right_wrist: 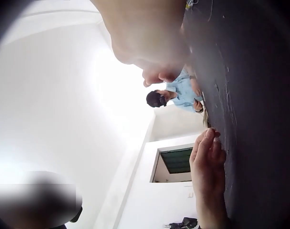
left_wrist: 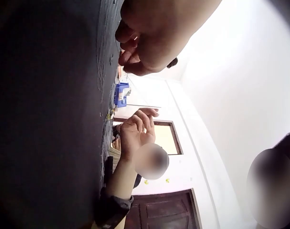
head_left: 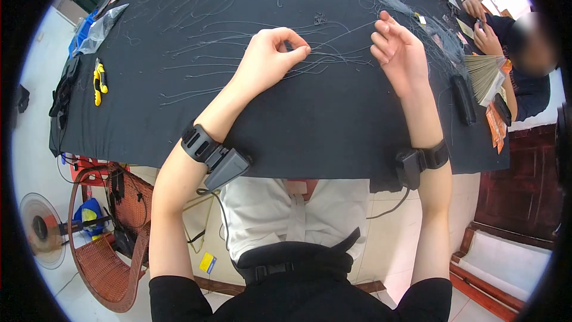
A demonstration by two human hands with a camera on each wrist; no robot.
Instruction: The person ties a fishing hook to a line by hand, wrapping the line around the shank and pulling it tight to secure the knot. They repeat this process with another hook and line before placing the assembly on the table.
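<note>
My left hand [head_left: 269, 59] pinches a thin grey thread [head_left: 344, 34] between thumb and index finger, low over the black-covered table. From there the thread runs slantwise up to my right hand [head_left: 403, 56], which is raised palm-up with its fingers curled and grips the other end at the fingertips. Several more grey threads [head_left: 199, 76] lie stretched across the cloth, beneath and beyond the left hand. The left wrist view shows the left hand [left_wrist: 166, 33] close up, its fingertips partly hidden. In the right wrist view the right hand [right_wrist: 147, 40] hides its own grip.
A tangled bundle of grey threads [head_left: 438, 42] lies beyond the right hand, near a fanned stack of cards [head_left: 484, 74] and a black case [head_left: 463, 100]. At left lies a yellow cutter [head_left: 99, 82]. Another person [head_left: 533, 83] sits at the right edge. A small dark clump [head_left: 320, 19] rests ahead.
</note>
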